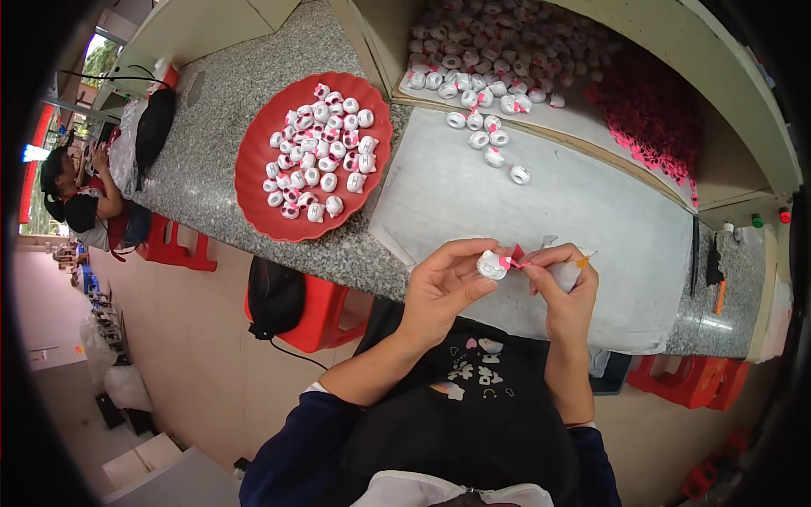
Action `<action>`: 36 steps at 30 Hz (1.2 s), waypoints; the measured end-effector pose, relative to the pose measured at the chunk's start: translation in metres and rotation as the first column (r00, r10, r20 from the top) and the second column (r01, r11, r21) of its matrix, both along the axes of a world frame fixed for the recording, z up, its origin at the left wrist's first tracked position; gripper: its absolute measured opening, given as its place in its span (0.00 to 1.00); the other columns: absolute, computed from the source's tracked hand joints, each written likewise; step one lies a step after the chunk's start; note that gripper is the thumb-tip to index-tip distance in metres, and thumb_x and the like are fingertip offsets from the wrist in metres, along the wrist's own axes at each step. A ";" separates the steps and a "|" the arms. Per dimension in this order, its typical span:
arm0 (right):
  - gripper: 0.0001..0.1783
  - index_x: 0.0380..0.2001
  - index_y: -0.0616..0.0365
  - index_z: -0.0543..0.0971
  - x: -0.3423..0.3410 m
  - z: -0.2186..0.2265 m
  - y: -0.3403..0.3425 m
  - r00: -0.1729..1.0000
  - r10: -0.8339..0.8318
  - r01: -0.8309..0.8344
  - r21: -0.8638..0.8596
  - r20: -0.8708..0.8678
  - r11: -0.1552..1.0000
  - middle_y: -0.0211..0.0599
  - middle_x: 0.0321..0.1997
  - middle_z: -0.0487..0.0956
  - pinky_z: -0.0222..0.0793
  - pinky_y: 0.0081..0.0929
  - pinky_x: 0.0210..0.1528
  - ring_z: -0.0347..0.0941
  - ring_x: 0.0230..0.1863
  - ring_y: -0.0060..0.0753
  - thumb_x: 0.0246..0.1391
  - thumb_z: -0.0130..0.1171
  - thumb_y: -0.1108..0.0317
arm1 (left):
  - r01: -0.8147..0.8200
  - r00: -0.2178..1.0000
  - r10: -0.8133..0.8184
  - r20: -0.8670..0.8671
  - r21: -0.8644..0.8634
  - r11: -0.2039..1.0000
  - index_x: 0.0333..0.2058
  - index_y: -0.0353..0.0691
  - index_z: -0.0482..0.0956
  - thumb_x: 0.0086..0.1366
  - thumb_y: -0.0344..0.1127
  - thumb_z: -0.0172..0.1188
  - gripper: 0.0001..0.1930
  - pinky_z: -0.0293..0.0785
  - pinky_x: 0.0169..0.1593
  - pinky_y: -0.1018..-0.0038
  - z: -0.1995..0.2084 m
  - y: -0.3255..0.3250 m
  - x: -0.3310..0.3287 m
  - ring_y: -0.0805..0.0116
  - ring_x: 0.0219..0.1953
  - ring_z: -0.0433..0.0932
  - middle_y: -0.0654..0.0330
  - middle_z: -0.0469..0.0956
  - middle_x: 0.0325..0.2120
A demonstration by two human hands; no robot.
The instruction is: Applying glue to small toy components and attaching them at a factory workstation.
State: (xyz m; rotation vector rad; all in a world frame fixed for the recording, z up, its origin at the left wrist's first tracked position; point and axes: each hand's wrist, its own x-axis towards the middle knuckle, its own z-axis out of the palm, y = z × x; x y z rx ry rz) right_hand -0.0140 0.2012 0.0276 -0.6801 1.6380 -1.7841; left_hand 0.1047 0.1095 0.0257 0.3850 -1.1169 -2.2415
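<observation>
My left hand [439, 291] pinches a small white cat-head figurine [491, 265] between thumb and fingers, above the pale work sheet [608, 308]. On the figurine's right side sits a pink bow-like piece [506, 263]. Close by, my right hand [568, 296] is closed, its thumb and finger at a thin pink strip [524, 264] that reaches toward the bow. Also within the right hand is a whitish translucent bottle-like thing [564, 275] with an orange part and a thin tip, partly hidden by the fingers.
A red scalloped tray [251, 182] holding many white-and-pink heads stands left on the speckled counter [228, 110]. Loose white heads [494, 156] lie beyond my hands, before a shelf heaped with more heads and pink pieces [650, 127]. Another person [93, 198] sits far left.
</observation>
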 end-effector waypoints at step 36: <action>0.19 0.31 0.63 0.71 0.019 0.006 0.003 0.980 0.200 -0.197 -0.109 0.019 0.974 0.34 0.28 0.72 0.60 0.14 0.29 0.65 0.27 0.19 0.29 0.61 0.79 | 0.096 0.993 -0.107 -0.039 -0.224 0.970 0.37 0.31 0.71 0.48 0.21 0.53 0.13 0.58 0.49 0.72 0.000 -0.008 0.009 0.63 0.46 0.65 0.51 0.69 0.39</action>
